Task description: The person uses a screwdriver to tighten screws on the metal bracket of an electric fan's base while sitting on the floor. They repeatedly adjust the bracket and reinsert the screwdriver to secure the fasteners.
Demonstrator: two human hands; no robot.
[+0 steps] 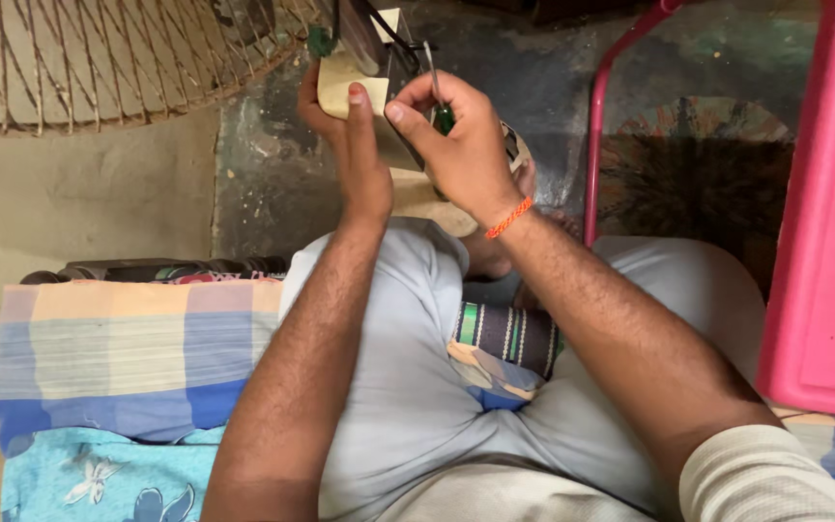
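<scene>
My left hand grips a small beige and dark device held up over my knees. My right hand, with an orange thread bracelet at the wrist, is closed on a green-handled screwdriver whose thin metal shaft points up into the top of the device. A dark cable runs from the device's top edge. The screwdriver handle is mostly hidden by my fingers.
A wire fan grille lies at the upper left on the floor. A pink plastic stool with a pink leg stands at the right. A checked bedsheet covers the seat beneath my grey trousers.
</scene>
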